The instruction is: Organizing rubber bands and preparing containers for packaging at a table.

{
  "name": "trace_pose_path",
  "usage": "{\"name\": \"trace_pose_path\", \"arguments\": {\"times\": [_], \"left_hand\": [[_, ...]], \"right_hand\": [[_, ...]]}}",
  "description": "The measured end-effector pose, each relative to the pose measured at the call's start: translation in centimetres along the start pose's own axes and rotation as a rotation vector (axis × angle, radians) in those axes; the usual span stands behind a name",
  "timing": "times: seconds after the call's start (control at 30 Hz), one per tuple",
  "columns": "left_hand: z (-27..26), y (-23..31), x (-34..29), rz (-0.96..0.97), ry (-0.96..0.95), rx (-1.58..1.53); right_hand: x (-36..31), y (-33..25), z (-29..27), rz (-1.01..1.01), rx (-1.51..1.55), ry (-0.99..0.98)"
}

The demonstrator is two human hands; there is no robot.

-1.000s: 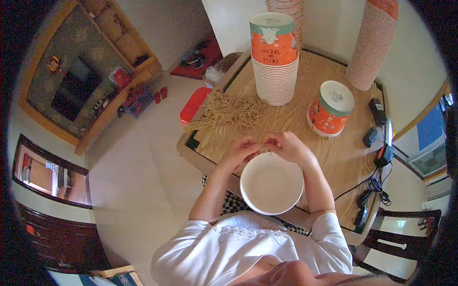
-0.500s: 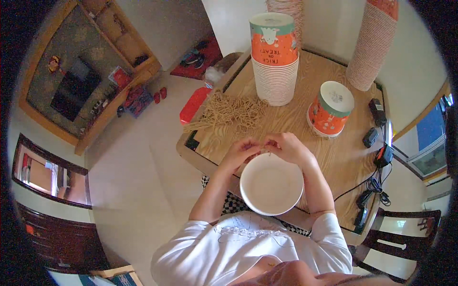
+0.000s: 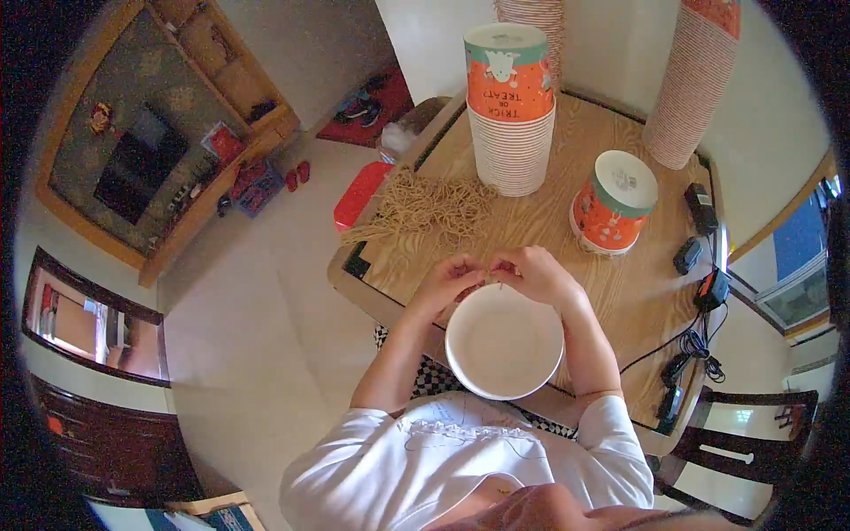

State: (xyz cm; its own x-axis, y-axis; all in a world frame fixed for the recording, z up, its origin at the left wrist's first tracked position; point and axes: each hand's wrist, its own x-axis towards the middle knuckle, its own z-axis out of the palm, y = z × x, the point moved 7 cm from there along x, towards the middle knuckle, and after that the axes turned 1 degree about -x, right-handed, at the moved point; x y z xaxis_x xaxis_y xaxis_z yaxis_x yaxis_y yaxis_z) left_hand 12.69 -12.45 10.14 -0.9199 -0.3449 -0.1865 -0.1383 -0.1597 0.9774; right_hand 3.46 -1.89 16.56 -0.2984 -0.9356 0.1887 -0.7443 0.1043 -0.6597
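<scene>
- Evidently the work centres on the white tub [image 3: 505, 345], just below the fingertips, between the forearms, its open mouth facing up toward the person; what props it from beneath is hidden.
- At its far rim, the left hand [image 3: 448, 283] and right hand [image 3: 535, 273] curl inward, fingertips nearly meeting; whether they are clamped on anything, a strand perhaps, I cannot tell.
- For good fine work there, I would keep both wrists steady, pinch lightly with the very tips, and let the rim rest against the fingers without denting the wall, which is probably thin.
- Even pull from both sides should keep the tub from twisting.
- Just beyond the left fingers lies loose string [image 3: 434, 208] on the table [image 3: 589, 133], near enough to snag.
- Farther off, ahead of the fingers, stands a stack [image 3: 512, 150]; beyond the right fingers, an upturned tub [image 3: 615, 217].
</scene>
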Motion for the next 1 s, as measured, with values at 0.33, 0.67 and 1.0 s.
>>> {"name": "trace_pose_path", "arguments": {"times": [0.33,0.67,1.0], "left_hand": [[-0.6,-0.9,0.3,-0.008,-0.005,0.015],[-0.4,0.4,0.5,0.097,0.026,0.015],[-0.7,-0.2,1.3,0.194,0.041,0.222]], "right_hand": [[-0.1,0.1,-0.1,0.011,-0.003,0.004],[-0.2,-0.2,0.3,-0.106,-0.066,0.04],[-0.2,-0.8,0.1,-0.091,-0.113,0.012]]}}
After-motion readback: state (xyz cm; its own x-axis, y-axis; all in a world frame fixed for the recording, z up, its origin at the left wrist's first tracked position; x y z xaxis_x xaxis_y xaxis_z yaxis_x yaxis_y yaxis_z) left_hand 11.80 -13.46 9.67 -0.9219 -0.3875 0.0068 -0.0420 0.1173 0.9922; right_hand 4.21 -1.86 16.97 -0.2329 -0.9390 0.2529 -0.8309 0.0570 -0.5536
